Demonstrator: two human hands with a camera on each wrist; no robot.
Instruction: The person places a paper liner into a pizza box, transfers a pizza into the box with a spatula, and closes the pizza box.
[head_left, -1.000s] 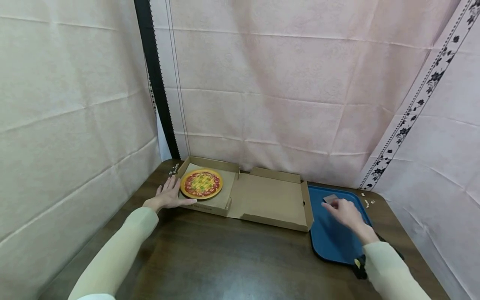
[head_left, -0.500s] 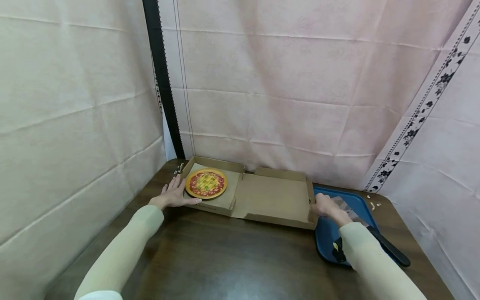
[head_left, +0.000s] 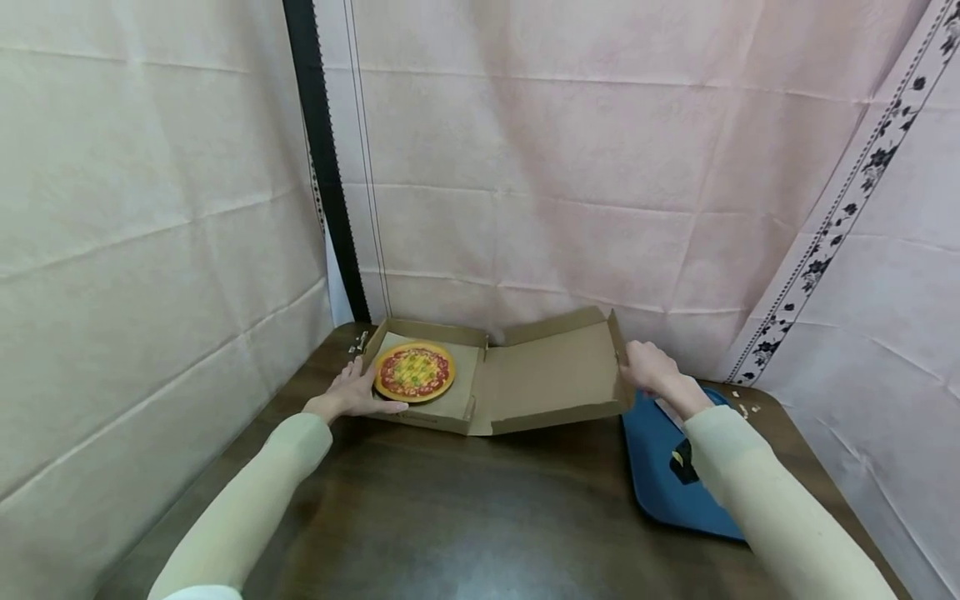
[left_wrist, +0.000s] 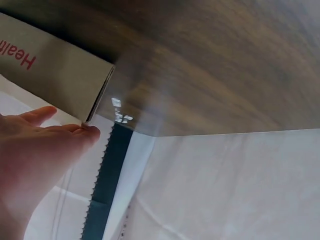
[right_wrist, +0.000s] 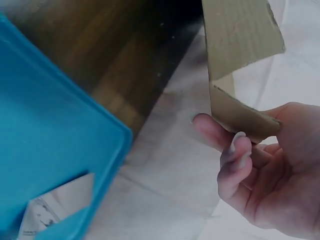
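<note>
A cardboard pizza box lies unfolded at the back of the table, with a topped pizza [head_left: 415, 372] in its left half, the base [head_left: 431, 422]. My left hand [head_left: 352, 394] rests at the base's left front corner, fingers spread. In the left wrist view, fingertips touch the box edge near red print. My right hand [head_left: 660, 377] grips the outer right edge of the lid [head_left: 555, 375], which is tilted up off the table. The right wrist view shows thumb and fingers around the lid's cardboard flap [right_wrist: 245, 112].
A blue tray [head_left: 660, 483] lies at right, partly under my right forearm. On it are a flat metal blade [right_wrist: 62, 200] and a small black item with a yellow mark [head_left: 682, 461]. White scraps [head_left: 745, 410] lie near the right back corner. Pale cloth [head_left: 562, 167] hangs behind the table.
My right hand left the metal blade over the tray, moved left to the lid's right edge and raised that side. My left hand stayed at the box's left corner.
</note>
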